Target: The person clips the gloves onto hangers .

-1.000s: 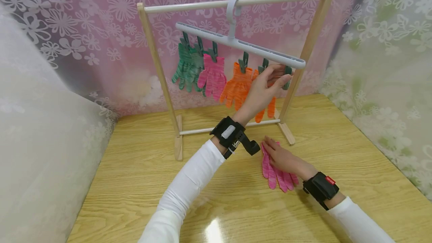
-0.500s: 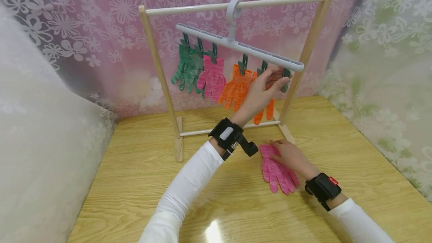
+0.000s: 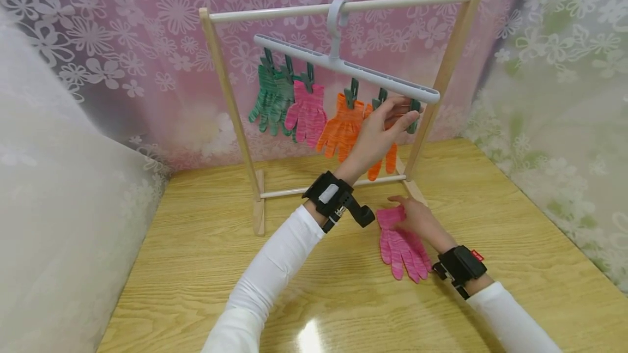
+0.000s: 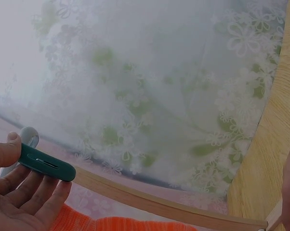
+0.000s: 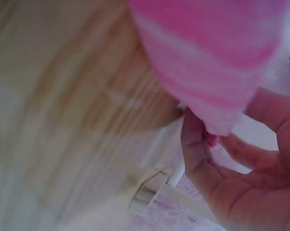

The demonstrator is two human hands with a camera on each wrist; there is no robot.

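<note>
My left hand [image 3: 373,138] holds the rightmost dark green clip [image 4: 47,163] of the grey hanger [image 3: 360,72], thumb on one side and fingers on the other. No glove hangs from that clip. On the table a pink knitted glove [image 3: 399,252] lies with its cuff toward the rack. At the cuff's right edge is my right hand [image 3: 418,219]. In the right wrist view its thumb and curled fingers take the glove's edge between them. Two orange gloves [image 3: 339,127] hang left of the held clip, one partly behind my left hand.
The hanger hooks over the white top bar [image 3: 392,2] of a wooden rack [image 3: 225,91] and slants down to the right. Another pink glove [image 3: 308,110] and green gloves [image 3: 267,97] hang at its left. Flowered curtains [image 3: 147,59] surround the wooden table [image 3: 206,277].
My right hand has drawn back from lying flat over the pink glove's cuff to the cuff's right edge, its fingers now curled there. My left hand stays on the clip.
</note>
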